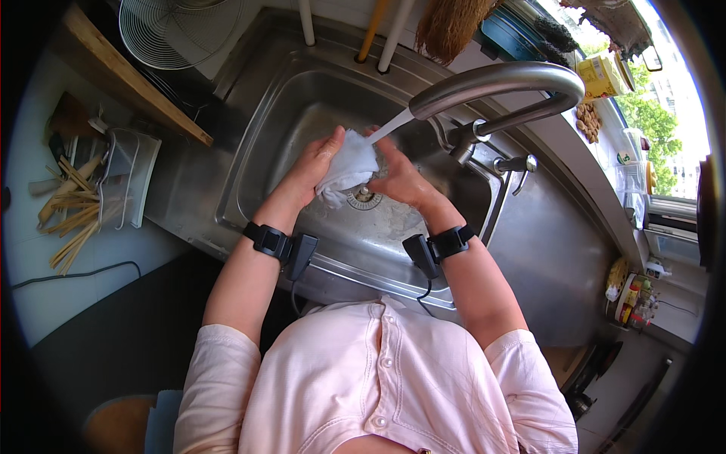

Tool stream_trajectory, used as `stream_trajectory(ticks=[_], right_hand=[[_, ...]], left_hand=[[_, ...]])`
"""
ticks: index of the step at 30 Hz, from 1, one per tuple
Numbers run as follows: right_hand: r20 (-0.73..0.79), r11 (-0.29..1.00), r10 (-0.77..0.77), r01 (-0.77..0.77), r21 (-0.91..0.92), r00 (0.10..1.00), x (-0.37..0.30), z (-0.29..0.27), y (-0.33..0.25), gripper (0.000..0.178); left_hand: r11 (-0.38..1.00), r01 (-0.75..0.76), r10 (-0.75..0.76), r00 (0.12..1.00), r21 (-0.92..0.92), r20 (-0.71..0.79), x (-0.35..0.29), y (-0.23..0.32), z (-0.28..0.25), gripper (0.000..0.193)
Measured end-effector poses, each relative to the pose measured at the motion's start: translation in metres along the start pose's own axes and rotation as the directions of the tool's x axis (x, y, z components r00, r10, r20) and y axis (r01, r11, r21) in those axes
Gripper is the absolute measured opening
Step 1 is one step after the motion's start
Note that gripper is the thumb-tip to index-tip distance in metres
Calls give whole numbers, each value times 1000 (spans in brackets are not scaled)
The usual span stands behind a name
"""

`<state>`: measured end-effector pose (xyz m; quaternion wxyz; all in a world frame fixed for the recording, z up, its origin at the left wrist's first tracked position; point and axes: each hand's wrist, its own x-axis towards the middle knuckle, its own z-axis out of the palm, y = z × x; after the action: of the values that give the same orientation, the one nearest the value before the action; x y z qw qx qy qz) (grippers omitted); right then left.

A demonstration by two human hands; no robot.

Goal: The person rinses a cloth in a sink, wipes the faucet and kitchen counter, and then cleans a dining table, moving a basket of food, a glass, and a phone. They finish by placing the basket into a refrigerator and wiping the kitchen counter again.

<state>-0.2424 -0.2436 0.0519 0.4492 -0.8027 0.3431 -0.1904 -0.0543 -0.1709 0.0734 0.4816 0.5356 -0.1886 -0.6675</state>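
Note:
A wet white cloth (352,163) hangs bunched over the sink, with my left hand (314,164) closed on its left side. Just to the right of it, my right hand (404,180) has thumb and fingers spread apart. Whether its fingertips touch the cloth I cannot tell. From the curved metal faucet (514,78) a stream of water (390,126) runs down between my hands toward the cloth. Below the cloth lies the drain (364,198) of the steel sink (261,136), partly covered by the cloth's lower edge. Dark straps with small devices circle both wrists.
A wooden board (136,79) leans at the left, beside a rack (130,178) of chopsticks and utensils. A wire strainer (180,30) rests at the far left. Behind the sink stand several poles and a brush (454,29). A soap dispenser (516,164) is right of the faucet.

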Motion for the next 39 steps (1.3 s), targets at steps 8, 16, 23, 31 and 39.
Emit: stream_trajectory(ticks=[8, 16, 23, 31, 39], right_hand=[[416, 114, 221, -447, 887, 882, -11, 14, -16, 49], [389, -74, 457, -402, 913, 800, -4, 24, -19, 30], [521, 257, 471, -675, 691, 712, 2, 4, -20, 23], [176, 960, 201, -158, -230, 964, 15, 14, -34, 27], [325, 613, -255, 412, -674, 911, 44, -9, -35, 14]], left_hand=[[916, -401, 393, 908, -28, -142, 12, -24, 23, 45], [377, -560, 536, 782, 738, 319, -9, -43, 26, 80], [-446, -526, 449, 569, 724, 689, -11, 5, 13, 73], [-346, -463, 364, 735, 816, 572, 14, -1, 6, 39], [421, -184, 333, 942, 888, 37, 31, -41, -5, 23]])
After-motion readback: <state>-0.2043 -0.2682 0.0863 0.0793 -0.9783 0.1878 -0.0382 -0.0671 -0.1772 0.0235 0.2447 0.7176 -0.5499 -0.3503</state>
